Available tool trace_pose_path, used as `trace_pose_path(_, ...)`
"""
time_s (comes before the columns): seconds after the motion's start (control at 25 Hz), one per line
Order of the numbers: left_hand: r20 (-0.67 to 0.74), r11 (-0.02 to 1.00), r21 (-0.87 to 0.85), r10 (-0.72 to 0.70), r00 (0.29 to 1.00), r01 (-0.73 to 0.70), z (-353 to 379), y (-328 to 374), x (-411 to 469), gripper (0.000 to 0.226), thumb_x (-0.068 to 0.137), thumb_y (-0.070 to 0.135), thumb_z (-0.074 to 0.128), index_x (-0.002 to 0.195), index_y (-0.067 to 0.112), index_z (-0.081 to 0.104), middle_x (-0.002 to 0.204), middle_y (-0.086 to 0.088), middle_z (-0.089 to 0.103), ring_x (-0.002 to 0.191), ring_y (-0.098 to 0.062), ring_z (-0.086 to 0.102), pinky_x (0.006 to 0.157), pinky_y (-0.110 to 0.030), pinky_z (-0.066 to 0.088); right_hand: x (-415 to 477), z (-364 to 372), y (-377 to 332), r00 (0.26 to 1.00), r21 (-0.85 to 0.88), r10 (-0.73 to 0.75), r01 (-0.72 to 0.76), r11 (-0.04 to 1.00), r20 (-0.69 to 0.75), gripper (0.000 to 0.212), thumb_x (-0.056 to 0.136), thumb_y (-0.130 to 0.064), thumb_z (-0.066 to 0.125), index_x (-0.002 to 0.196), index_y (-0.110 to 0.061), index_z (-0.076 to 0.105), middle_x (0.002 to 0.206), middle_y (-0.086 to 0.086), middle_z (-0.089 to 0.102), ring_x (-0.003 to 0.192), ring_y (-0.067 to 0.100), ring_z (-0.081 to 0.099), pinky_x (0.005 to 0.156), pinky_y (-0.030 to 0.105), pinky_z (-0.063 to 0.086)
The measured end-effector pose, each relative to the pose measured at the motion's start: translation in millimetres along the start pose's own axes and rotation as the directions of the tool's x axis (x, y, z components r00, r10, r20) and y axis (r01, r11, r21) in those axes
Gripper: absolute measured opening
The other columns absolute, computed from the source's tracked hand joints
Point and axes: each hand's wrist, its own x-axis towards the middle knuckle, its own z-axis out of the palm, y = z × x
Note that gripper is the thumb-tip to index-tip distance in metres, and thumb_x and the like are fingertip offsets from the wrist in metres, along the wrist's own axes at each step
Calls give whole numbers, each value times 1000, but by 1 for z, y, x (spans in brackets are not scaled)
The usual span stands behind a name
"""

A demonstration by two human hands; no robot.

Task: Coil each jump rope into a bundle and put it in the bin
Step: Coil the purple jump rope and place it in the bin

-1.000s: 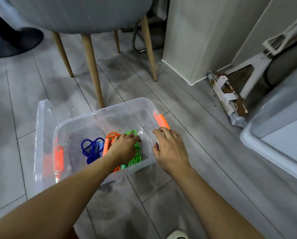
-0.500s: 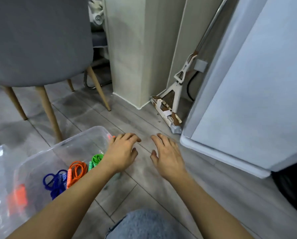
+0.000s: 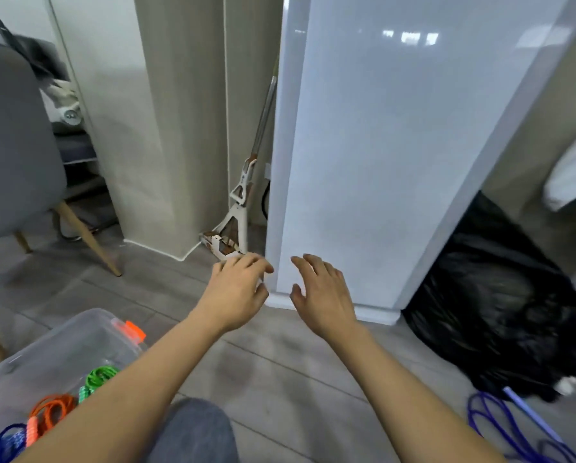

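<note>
At the bottom edge a grey-clad knee [image 3: 193, 429] juts over the grey plank floor [image 3: 280, 372]. In the lower left, the clear bin [image 3: 66, 339] holds coiled bundles: a blue rope [image 3: 2, 444], an orange rope [image 3: 51, 409] and a green rope [image 3: 101, 375]. In the lower right a loose purple rope [image 3: 509, 429] sprawls on the floor beside a black bag [image 3: 500, 312]. Mid-frame, the left hand [image 3: 236, 292] and right hand [image 3: 323, 292] hover empty, fingers loosely spread. Beyond stand a white panel [image 3: 380, 145], a mop [image 3: 243, 192] and a grey chair [image 3: 9, 145].
</note>
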Motion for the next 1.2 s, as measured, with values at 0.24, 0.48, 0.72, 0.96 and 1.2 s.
trace_pose_path(0.24,23,988,-74,134,991,-132,30,100,29,33,94,27,52,127,31,56,137,9,50,128,-22,45,106,-42,32,-40,-46,90,989,-51,138,-141,989,-60,51,92,-22,59,142,-18,51,143,6,53,121,30,56,103,41,40)
trace_pose_path(0.48,71,958,-166,247,966,-233,97,188,34,29,90,22,56,119,27,60,125,6,57,115,-24,51,97,-40,34,-106,-57,183,945,-43,312,-317,947,-99,52,90,-23,60,141,-18,52,139,2,54,119,26,54,101,39,40)
trace_pose_path(0.72,173,920,-225,363,915,-322,191,268,33,28,89,20,57,117,25,61,122,3,58,112,-27,53,95,-43,38,-185,-25,274,867,1,494,-495,869,-62,51,88,-22,60,138,-18,53,135,3,55,118,29,54,98,41,40)
trace_pose_path(0.96,307,885,-264,454,836,-384,295,315,1,26,88,18,59,114,24,62,120,2,59,108,-29,54,94,-44,37,-283,33,348,708,23,706,-707,707,17,51,90,-25,58,141,-19,52,136,5,55,119,31,52,101,44,39)
trace_pose_path(1.2,427,878,-305,472,771,-369,373,328,-38,26,87,15,61,111,24,64,118,0,61,107,-30,55,93,-43,37,-384,105,388,462,-54,881,-882,468,101,52,83,-21,65,134,-16,56,129,14,59,118,39,55,98,47,44)
